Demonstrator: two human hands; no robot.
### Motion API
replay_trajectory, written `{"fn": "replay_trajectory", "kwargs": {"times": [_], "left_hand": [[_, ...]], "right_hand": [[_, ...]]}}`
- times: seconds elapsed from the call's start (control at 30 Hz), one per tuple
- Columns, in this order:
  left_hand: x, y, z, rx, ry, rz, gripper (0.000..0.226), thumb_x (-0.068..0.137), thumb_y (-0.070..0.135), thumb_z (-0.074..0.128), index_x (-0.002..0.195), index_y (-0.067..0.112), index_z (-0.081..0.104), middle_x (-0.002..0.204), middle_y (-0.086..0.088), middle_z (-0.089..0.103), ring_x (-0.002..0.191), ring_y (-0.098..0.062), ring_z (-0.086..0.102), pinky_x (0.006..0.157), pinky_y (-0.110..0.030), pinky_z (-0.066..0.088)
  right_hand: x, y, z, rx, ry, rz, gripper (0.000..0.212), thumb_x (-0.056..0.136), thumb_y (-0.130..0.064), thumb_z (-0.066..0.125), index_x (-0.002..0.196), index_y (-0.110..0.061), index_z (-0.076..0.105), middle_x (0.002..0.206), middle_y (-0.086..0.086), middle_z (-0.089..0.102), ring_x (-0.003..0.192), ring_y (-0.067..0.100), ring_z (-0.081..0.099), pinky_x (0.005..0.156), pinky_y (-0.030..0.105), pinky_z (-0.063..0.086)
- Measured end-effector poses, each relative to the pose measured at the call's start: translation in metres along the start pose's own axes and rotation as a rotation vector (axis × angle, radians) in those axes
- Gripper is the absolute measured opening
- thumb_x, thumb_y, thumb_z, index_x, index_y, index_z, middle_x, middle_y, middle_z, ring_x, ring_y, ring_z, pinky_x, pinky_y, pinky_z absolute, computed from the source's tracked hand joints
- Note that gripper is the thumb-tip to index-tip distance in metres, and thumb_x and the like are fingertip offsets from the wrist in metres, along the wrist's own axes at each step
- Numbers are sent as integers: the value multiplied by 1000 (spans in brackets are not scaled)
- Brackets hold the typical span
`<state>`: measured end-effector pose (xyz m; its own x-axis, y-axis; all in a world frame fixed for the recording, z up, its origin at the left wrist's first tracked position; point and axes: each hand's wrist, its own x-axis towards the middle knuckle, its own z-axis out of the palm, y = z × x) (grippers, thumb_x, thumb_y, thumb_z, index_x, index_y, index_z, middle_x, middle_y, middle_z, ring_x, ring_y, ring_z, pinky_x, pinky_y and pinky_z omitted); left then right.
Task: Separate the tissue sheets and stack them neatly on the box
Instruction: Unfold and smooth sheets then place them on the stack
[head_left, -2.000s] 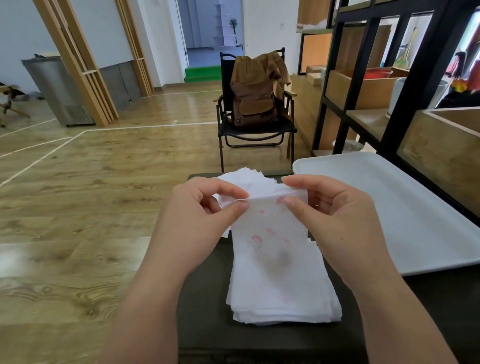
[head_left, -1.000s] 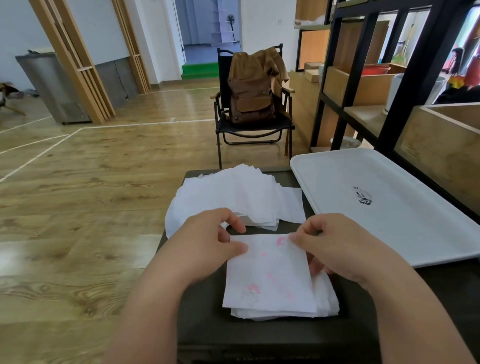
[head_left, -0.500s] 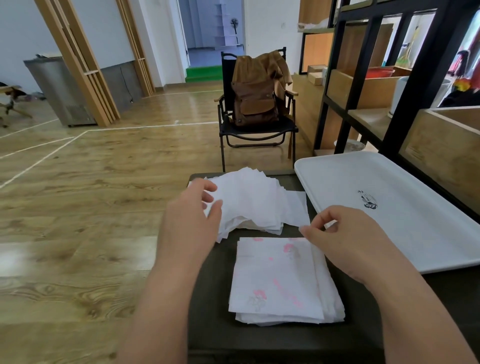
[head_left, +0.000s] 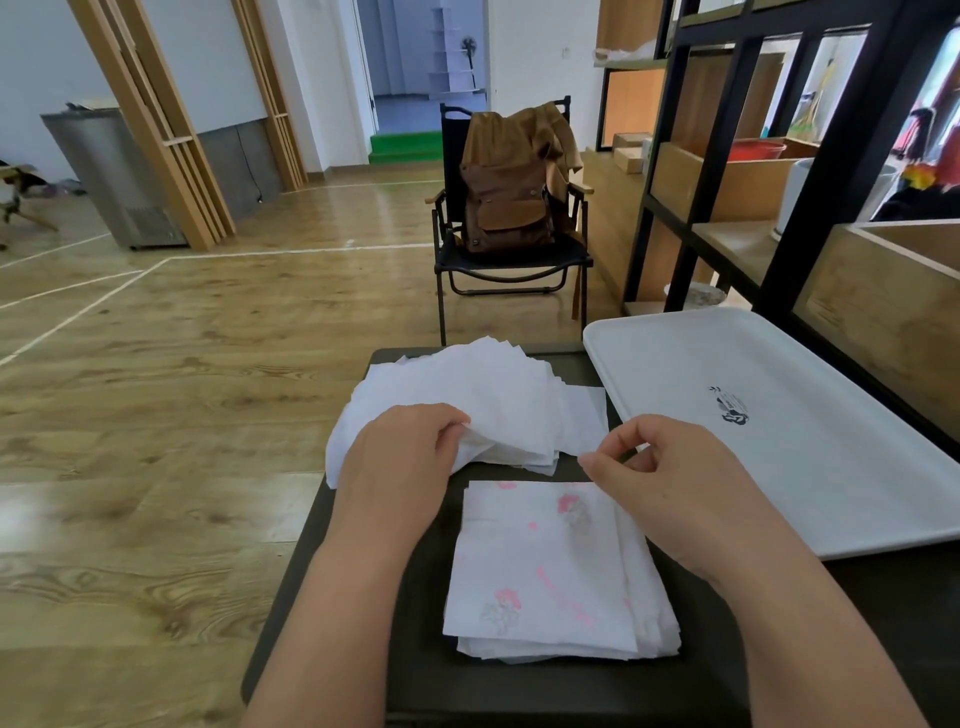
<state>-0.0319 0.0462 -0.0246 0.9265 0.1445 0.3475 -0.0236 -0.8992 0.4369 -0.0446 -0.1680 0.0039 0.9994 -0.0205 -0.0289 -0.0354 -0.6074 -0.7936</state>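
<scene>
The left hand (head_left: 400, 457) pinches the edge of the far pile of white tissues (head_left: 498, 405) on the dark box (head_left: 415, 665), the right hand (head_left: 670, 488) curls above the near pile with pink flowers (head_left: 550, 577), and a white tray (head_left: 779, 426) sits beside them.

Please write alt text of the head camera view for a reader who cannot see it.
A person's left hand holds a thin sheet at the far pile of separated tissues on a dark box. The right hand hovers, fingers curled, above the near printed tissue stack. A white tray lies to the right.
</scene>
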Motion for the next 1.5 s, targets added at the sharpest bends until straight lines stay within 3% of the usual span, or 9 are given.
{"fn": "replay_trajectory", "kwargs": {"times": [0.23,0.37,0.43,0.63,0.73,0.9,1.03,1.3,1.5], "left_hand": [[-5,7,-15,-136,67,-29,7,88,28,69,82,28,73,76,17,68,75,0,58,61,-8,37],[-5,6,-23,-59,-57,-29,22,94,16,62,96,33,76,88,15,73,79,0,61,67,-8,42],[-5,6,-24,-15,-82,-24,22,97,19,58,103,30,76,97,13,73,87,-5,62,75,-19,47],[-7,11,-25,-158,33,-12,21,97,29,56,78,32,64,60,18,59,62,2,53,56,-11,38],[-6,12,-31,-300,110,-17,23,96,32,58,74,37,62,63,24,60,57,2,52,55,-8,38],[-9,6,-31,-177,-130,-19,21,90,30,69,71,40,67,65,27,64,68,11,57,60,-3,38],[-7,7,-31,-298,39,-42,20,95,29,61,75,34,64,65,18,61,58,1,51,56,-8,39],[-5,5,-37,-440,245,-93,25,95,25,61,78,43,59,73,31,62,65,7,55,56,-8,41],[-1,-2,-42,-761,436,-235,23,97,28,60,79,41,66,73,25,70,63,10,61,55,-9,44]], "right_hand": [[0,1,0,17,26,-19,13,83,-43,66,77,-32,63,63,-10,60,60,3,55,54,20,36],[1,1,0,17,30,-25,13,84,-43,66,76,-33,62,63,-10,60,60,3,55,53,20,35],[1,2,0,20,31,-28,13,84,-42,66,77,-32,62,63,-9,60,60,4,54,54,20,35],[2,2,0,44,40,-39,13,85,-41,65,77,-32,63,60,-11,59,60,4,55,55,21,36],[3,1,1,71,66,-52,12,85,-41,65,77,-33,63,63,-12,63,65,3,59,56,21,37],[3,2,2,83,66,-58,11,86,-41,64,78,-33,63,69,-11,66,70,3,62,58,22,40],[4,4,2,121,69,-48,10,85,-39,65,77,-33,64,68,-16,66,69,3,63,58,23,40],[4,4,3,115,56,-59,10,85,-40,64,78,-33,64,68,-15,67,69,4,64,58,22,40],[5,5,4,104,54,-64,10,85,-42,64,78,-34,63,68,-21,65,69,3,63,57,22,40]]}}
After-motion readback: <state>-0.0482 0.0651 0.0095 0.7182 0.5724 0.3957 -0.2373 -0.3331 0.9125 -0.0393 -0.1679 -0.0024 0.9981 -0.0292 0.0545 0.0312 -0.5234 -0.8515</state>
